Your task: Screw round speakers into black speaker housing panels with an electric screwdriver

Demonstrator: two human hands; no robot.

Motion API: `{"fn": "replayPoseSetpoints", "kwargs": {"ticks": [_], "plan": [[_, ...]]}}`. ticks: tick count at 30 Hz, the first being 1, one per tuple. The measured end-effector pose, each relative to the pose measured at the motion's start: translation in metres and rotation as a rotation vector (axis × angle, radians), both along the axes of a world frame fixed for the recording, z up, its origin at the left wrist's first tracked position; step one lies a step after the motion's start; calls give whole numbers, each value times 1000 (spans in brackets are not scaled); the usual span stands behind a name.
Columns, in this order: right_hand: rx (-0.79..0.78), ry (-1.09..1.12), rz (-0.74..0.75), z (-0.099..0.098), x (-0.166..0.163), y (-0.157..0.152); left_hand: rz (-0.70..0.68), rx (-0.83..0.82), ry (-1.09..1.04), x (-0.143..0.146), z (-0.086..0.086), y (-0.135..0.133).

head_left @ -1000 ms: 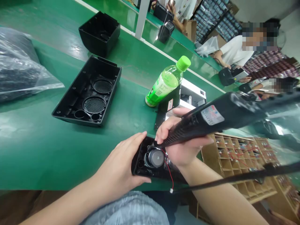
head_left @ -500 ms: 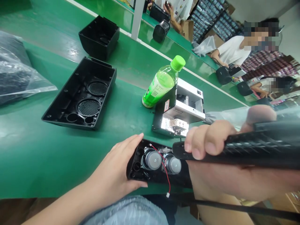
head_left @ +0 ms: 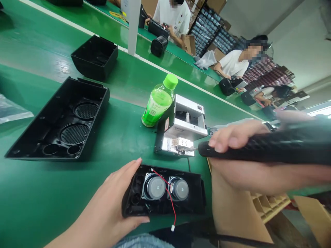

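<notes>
My left hand [head_left: 113, 196] grips the left end of a black speaker housing [head_left: 195, 198], thumb and fingers on opposite sides. Two round speaker drivers [head_left: 156, 187] sit inside it, and a red wire [head_left: 173, 206] with white connectors lies across them. My right hand [head_left: 240, 137], blurred, is wrapped round a black electric screwdriver [head_left: 279, 141]. Its tip points left, at the front of a white and black screw feeder [head_left: 190, 129]; whether it touches a screw I cannot make out. The screwdriver is apart from the housing.
A green-capped bottle [head_left: 157, 103] stands beside the feeder. Larger black housings [head_left: 77, 117] lie at the left, near a plastic bag [head_left: 12, 110]. A white post [head_left: 133, 27] rises from the green bench [head_left: 116, 144]. Co-workers [head_left: 235, 62] sit beyond; cardboard boxes [head_left: 312, 213] are at lower right.
The screwdriver tip has gone from over the speaker housing to the screw feeder's front. The housing stays in my left hand. The whole view has shifted.
</notes>
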State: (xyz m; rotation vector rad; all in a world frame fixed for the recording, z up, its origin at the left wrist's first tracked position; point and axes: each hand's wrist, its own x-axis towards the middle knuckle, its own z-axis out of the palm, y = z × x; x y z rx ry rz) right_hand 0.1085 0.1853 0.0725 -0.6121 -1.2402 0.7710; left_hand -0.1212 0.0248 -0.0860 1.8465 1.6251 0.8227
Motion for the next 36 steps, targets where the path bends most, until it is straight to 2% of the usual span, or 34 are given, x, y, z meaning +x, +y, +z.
{"fn": "replayPoseSetpoints", "kwargs": {"ticks": [2,7,13,18,22,25,29,36], "plan": [[69,2,1,-11,-16,9,10,-11,11,0,1,0],[25,-35,35,-25,-27,23,1,-8,8,-1,1,1],[-54,-12,32,-22,-20,19,-23,-19,-34,-2,1,1],[-147,-3,41,-7,-13,6,-7,-25,-24,-2,2,1],[-59,-6,-12,1,-17,-1,0,-23,-24,-2,0,1],[-90,-59,0,-1,-23,-2,-7,-34,-26,-2,0,1],[-19,-33,40,-9,-26,-1,-2,-48,-25,-1,0,1],[-90,-53,122,-13,-24,2,-15,-41,-40,-2,-1,1]]}}
